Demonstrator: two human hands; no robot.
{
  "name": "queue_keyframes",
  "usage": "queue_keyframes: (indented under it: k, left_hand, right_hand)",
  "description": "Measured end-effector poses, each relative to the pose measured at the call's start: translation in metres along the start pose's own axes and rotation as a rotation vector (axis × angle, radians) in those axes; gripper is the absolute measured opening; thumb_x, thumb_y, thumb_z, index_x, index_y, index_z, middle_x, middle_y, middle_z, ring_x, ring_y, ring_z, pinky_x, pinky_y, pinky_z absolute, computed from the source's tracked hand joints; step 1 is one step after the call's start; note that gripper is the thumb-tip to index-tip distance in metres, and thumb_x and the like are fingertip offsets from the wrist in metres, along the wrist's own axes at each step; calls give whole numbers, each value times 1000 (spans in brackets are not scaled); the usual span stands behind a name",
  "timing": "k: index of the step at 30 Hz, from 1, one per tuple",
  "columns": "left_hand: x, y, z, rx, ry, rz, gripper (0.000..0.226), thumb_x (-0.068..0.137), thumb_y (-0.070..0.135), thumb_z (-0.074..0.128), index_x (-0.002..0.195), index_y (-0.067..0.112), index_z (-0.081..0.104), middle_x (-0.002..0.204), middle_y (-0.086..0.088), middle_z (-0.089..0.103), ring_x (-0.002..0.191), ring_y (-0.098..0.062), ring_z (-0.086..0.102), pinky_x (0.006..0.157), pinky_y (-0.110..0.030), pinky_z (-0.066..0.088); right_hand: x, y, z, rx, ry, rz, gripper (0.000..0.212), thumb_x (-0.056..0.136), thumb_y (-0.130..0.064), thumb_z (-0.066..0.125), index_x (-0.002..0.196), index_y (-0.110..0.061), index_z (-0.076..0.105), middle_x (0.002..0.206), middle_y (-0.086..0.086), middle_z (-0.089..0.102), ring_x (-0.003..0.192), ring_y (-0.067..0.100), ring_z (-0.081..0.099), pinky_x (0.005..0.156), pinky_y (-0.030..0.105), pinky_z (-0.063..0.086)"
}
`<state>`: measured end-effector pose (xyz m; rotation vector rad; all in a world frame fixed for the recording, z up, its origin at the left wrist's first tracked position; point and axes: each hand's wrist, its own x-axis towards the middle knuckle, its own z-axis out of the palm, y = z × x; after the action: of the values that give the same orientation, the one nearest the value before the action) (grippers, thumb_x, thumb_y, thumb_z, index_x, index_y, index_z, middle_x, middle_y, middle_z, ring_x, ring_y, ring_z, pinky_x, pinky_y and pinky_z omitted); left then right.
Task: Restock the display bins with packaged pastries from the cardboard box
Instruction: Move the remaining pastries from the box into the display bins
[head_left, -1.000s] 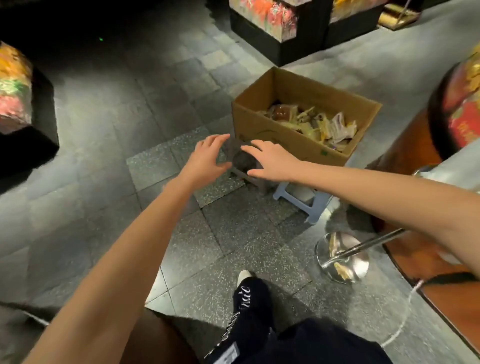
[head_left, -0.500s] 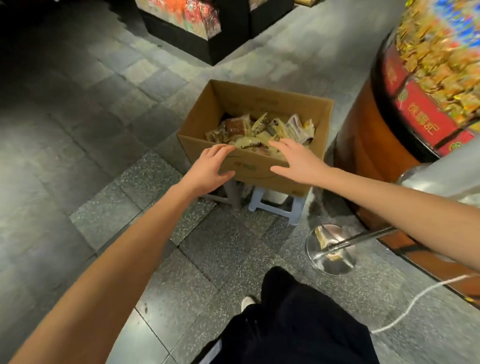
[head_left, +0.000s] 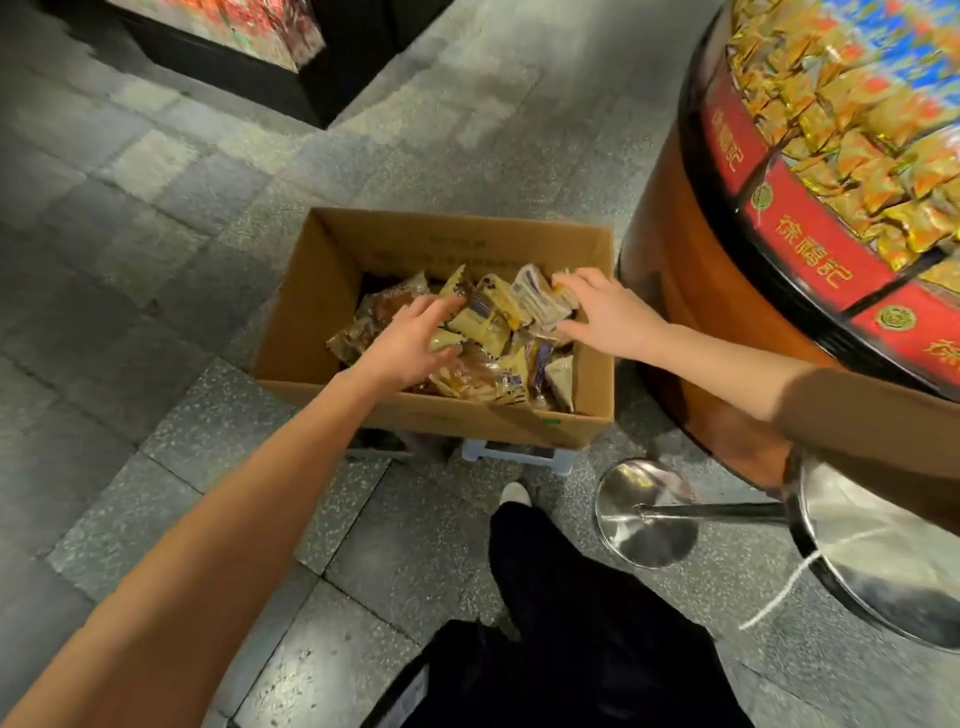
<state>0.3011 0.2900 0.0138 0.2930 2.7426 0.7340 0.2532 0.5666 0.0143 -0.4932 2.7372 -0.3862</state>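
Note:
An open cardboard box (head_left: 470, 415) stands on a low stool in the middle of the floor, with several packaged pastries (head_left: 493, 319) in yellow and clear wrappers heaped inside. My left hand (head_left: 415, 340) reaches into the box over the left of the heap, fingers spread and thumb apart, touching the packets. My right hand (head_left: 608, 312) lies on the right of the heap, its fingertips on a pale packet and its thumb below it. Neither hand has lifted a packet. At the right stands a round display bin (head_left: 779, 234) with a red band, filled with gold-wrapped packets (head_left: 857, 130).
A white stool (head_left: 519, 457) shows under the box. A steel stanchion base (head_left: 647, 514) and a larger steel disc (head_left: 883, 561) with a white cord (head_left: 779, 592) lie at the right. A black display stand (head_left: 311, 88) is at the top left. My shoe (head_left: 514, 493) is near the box.
I have stepped closer to the box. Both hands moved from in front of its near wall, over the rim and down onto the packets inside.

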Motion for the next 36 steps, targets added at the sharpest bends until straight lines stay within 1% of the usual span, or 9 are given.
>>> queue_keyframes:
  k: [8,12,17,22,26,30,34,35,36]
  left_hand:
    - [123,-11,-9,106,-144,71,65,96,31,61,151,22,29,153,-9,34,138,-31,34,114,-44,32]
    - [160,-21,0,46,-187,95,61,96,28,60,150,21,32,150,-8,36,137,-31,34,112,-42,31]
    - [198,-38,24,-13,-279,88,60,97,27,59,150,22,32,153,-9,33,141,-32,28,113,-40,26]
    - [242,-64,50,-230,-260,-51,56,97,25,60,148,22,36,147,-7,41,133,-24,41,108,-35,34]
    - [269,-91,79,-387,-241,-147,54,96,22,61,146,21,39,146,-4,44,129,-19,45,104,-32,39]
    - [294,-114,114,-475,-268,-208,55,97,19,60,147,21,37,145,-4,44,121,-12,45,93,-25,37]
    - [308,-129,146,-477,-231,-219,51,100,19,55,148,18,36,143,-5,44,122,-14,47,83,-16,43]
    - [312,-133,154,-452,-204,-197,50,101,22,52,148,16,35,142,-3,45,119,-11,50,84,-15,45]
    - [316,-137,162,-420,-179,-173,50,103,26,49,149,15,34,138,-1,48,110,-8,55,87,-20,46]
  right_hand:
    - [72,48,-23,54,-14,105,68,97,-39,53,155,-22,21,157,9,23,140,34,32,112,46,34]
    - [92,69,-19,67,-49,162,68,97,-40,54,154,-22,21,157,8,24,138,35,33,110,49,35]
    - [119,86,2,66,-103,209,67,98,-40,52,155,-23,21,157,9,24,138,35,33,110,47,35]
    - [149,103,36,95,-124,261,69,96,-37,56,154,-23,21,155,9,26,137,36,35,109,51,36]
    - [171,109,72,145,-149,268,68,95,-34,57,153,-22,22,152,12,31,135,36,38,108,50,39]
    - [204,117,100,193,-168,296,68,96,-31,55,154,-21,20,156,12,28,140,36,32,114,45,31]
    - [231,121,124,222,-127,309,67,97,-27,51,155,-25,18,155,12,30,139,35,31,112,44,28]
    - [237,121,130,226,-114,287,65,97,-27,49,155,-30,17,153,12,31,137,35,32,110,43,30]
    - [242,122,137,226,-106,258,63,98,-27,47,153,-35,18,151,13,31,135,34,33,109,43,31]
